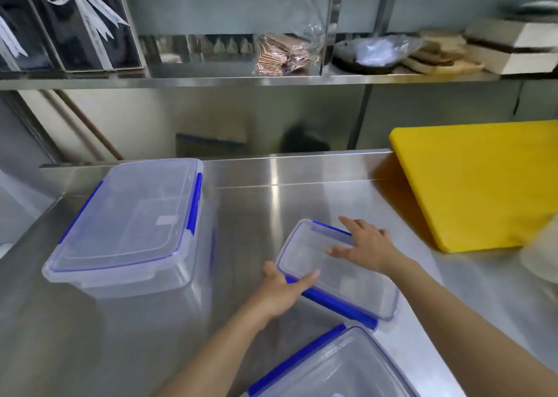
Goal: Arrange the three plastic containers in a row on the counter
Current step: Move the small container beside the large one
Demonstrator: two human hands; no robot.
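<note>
Three clear plastic containers with blue clip lids are on the steel counter [256,215]. The large container [126,224] stands at the left. A small flat container [341,278] lies at the middle, turned at an angle. My left hand [283,291] grips its near left edge, thumb on the lid. My right hand [365,245] rests on its far right corner, fingers spread over the lid. A third container [335,369] sits at the bottom edge, partly cut off by the frame.
A yellow cutting board [483,182] lies at the right, leaning toward the back. A pale object [543,251] is at the far right edge. Above, a steel shelf [271,77] carries dark gift boxes, bagged wafers, a bowl and paper boxes.
</note>
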